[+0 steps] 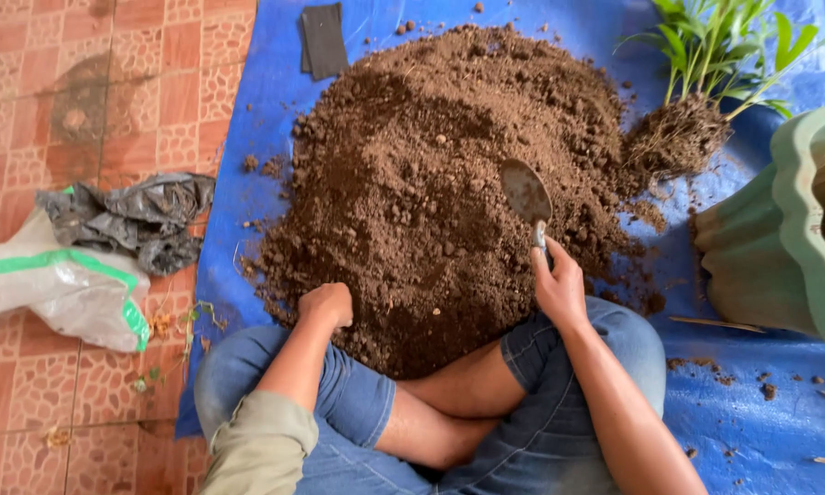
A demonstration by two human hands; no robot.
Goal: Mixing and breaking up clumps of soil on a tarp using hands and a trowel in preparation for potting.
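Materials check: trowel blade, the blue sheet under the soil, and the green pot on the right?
Trowel: blade looks like metal, dull grey and soil-smeared, with a shinier neck above the right hand.
Blue sheet: probably woven plastic tarpaulin, with a slight sheen and soft creases.
Green pot: likely moulded plastic, matte pale green with a ribbed wall and smooth thick rim; glazed ceramic can't be ruled out.

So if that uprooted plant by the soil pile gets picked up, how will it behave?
The plant would probably feel light, and its thin green leaves look floppy. Its exposed root ball looks crumbly, so it would likely shed soil onto the blue tarp.
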